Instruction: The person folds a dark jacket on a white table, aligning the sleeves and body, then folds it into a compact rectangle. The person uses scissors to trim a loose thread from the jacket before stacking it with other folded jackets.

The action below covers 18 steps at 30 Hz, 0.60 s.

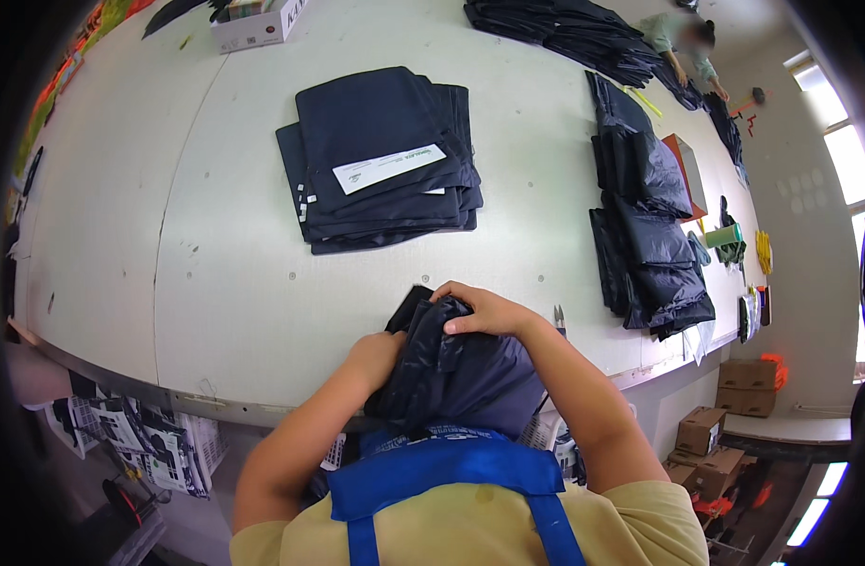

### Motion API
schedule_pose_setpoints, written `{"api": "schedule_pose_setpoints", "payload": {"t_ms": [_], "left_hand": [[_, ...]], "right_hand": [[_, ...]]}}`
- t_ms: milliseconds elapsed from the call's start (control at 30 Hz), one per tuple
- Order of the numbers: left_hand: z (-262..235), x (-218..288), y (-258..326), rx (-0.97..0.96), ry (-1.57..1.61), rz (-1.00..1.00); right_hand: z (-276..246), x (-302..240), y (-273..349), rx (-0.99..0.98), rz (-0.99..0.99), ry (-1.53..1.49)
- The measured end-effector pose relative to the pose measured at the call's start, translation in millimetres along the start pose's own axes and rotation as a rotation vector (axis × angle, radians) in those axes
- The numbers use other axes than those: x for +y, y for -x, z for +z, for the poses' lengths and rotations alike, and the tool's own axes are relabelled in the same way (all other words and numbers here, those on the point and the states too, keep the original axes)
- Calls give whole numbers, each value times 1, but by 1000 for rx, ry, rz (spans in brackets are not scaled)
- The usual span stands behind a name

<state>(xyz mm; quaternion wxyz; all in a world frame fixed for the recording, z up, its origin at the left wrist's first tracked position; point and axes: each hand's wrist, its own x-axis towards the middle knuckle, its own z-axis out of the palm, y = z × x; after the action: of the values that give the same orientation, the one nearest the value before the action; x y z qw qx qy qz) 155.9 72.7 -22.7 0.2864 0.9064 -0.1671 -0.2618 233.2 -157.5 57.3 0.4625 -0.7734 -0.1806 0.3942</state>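
A shiny dark navy fabric piece [480, 377] is bunched at the table's near edge and hangs over it against my blue apron. My right hand [484, 311] grips its upper fold, thumb on the near side and fingers over the far side. On the fabric's left side my left hand [374, 360] is closed, with its fingertips hidden in the folds. Just right of my right wrist, small thread snips [560, 321] lie on the table. Beyond my hands sits a stack of flat dark fabric pieces [366, 118], with a white printed strip [390, 170] on top.
Puffy dark folded garments [654, 226] line the table's right side, beside an orange box [685, 174] and a green thread cone [723, 236]. A dark garment pile [565, 33] and another person [682, 47] are at the back right. A white box [253, 26] stands far left.
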Motion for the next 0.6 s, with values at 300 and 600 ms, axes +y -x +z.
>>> {"api": "schedule_pose_setpoints", "payload": {"t_ms": [300, 600], "left_hand": [[-14, 22, 2, 540, 587, -274], [-26, 47, 17, 571, -126, -14]], "right_hand": [[38, -5, -4, 238, -92, 755], [71, 0, -27, 620, -16, 1012]]}}
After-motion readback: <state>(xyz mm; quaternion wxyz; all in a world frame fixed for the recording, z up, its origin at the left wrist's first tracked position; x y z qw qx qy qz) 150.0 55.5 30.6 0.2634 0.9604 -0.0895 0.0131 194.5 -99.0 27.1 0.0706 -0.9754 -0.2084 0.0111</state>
